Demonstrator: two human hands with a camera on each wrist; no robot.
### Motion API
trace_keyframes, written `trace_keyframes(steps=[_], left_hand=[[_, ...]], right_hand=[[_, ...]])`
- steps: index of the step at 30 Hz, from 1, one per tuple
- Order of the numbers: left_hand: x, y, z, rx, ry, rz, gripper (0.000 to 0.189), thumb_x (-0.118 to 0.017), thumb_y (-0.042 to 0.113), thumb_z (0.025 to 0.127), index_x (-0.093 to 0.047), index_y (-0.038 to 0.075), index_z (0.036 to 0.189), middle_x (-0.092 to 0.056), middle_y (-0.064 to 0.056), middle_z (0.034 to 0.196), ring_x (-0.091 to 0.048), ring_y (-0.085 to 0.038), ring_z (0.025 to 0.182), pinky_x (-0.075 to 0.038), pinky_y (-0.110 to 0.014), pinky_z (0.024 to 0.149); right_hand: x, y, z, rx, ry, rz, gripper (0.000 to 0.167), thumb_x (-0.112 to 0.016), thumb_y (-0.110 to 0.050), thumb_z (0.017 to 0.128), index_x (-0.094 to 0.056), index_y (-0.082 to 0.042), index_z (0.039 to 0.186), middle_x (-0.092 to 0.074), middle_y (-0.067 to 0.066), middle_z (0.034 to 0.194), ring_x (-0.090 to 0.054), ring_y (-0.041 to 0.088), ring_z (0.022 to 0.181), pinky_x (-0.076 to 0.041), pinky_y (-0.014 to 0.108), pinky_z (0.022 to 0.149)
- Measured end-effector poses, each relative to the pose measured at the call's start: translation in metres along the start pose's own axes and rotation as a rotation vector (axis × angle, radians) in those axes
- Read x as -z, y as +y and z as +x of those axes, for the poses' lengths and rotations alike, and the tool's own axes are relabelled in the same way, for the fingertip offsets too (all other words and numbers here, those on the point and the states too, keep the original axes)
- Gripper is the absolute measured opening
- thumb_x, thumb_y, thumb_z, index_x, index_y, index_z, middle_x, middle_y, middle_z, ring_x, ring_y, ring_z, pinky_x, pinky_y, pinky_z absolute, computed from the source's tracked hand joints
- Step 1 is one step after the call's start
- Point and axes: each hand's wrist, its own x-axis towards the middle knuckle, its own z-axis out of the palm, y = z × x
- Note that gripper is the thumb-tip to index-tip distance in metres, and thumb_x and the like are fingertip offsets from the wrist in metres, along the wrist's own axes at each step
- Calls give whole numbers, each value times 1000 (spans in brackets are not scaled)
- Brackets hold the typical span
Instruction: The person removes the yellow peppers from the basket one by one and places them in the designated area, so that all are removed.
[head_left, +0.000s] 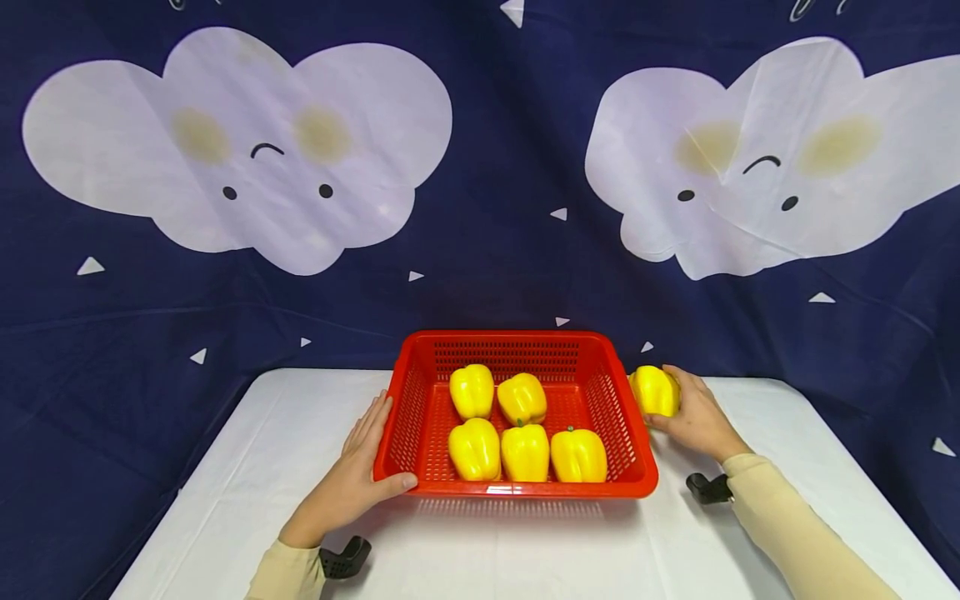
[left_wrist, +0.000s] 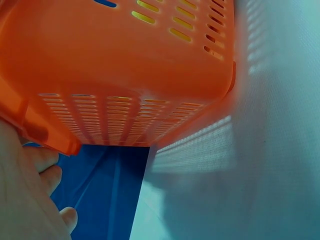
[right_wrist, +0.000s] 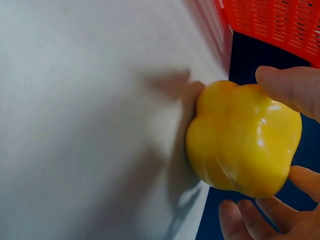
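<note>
Grasp step: right hand (head_left: 697, 419), fingers half-closed round pepper (head_left: 655, 390), just right of basket (head_left: 592, 489); bench (head_left: 495, 550) contact hard to tell. Left hand (head_left: 351, 475), fingers near straight, against basket. Next move likely needs steady grip.

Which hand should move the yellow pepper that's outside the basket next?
Probably the right hand: its thumb and fingers already hold that yellow pepper, beside the red basket. The left hand is across at the basket's left side, touching it.
</note>
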Motion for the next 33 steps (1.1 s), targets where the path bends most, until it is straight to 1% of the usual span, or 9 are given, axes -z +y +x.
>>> trace_keyframes(steps=[4,7,11,17,21,27,31,33], left_hand=[[0,0,0,-3,2,1,111,-81,33,80,-11,5,161,-5,-12,168,-9,-41,151,-9,-70,114],[1,-1,0,-11,6,4,112,-82,34,80,-11,5,161,-6,-13,168,-9,-42,151,-10,-71,113],[1,-1,0,-9,4,2,112,-82,35,79,-11,5,161,-6,-13,168,-9,-42,151,-10,-71,113],[1,0,0,-1,4,-5,112,-82,34,80,-11,5,162,-6,-13,168,-8,-41,151,-13,-73,112],[0,-1,0,-1,4,-6,111,-81,34,80,-11,5,162,-6,-13,168,-8,-41,151,-14,-73,111],[0,-1,0,0,5,-9,111,-81,34,80,-11,5,161,-6,-13,168,-9,-42,151,-17,-75,110],[1,0,-1,9,1,-13,110,-81,34,81,-12,5,161,-5,-12,168,-9,-40,151,-17,-74,110],[1,0,-1,10,0,-16,110,-81,34,81,-12,5,161,-5,-11,168,-9,-39,151,-17,-74,110]], right_hand=[[8,-3,-1,16,17,-8,90,-81,-24,81,-31,10,148,-34,39,144,-35,55,129,-32,72,103],[17,-9,-2,17,31,3,88,-81,-25,83,-32,9,149,-33,39,146,-41,55,124,-38,71,99],[31,-19,-2,29,53,40,84,-78,-27,87,-33,8,149,-33,38,146,-46,54,120,-45,67,95],[45,-35,-3,37,72,139,82,-74,-32,92,-31,6,152,-35,34,149,-45,52,127,-44,65,98],[49,-47,-4,47,77,192,84,-74,-34,93,-30,4,153,-35,30,152,-45,51,129,-43,64,100],[51,-68,-3,80,81,276,81,-75,-31,93,-32,0,153,-38,25,154,-47,45,131,-42,61,103],[51,-81,-2,72,67,330,80,-75,-31,92,-32,-3,154,-40,22,154,-48,41,133,-42,57,104],[50,-86,-1,72,59,366,80,-75,-29,92,-32,-3,154,-40,22,154,-47,41,133,-41,58,105]])
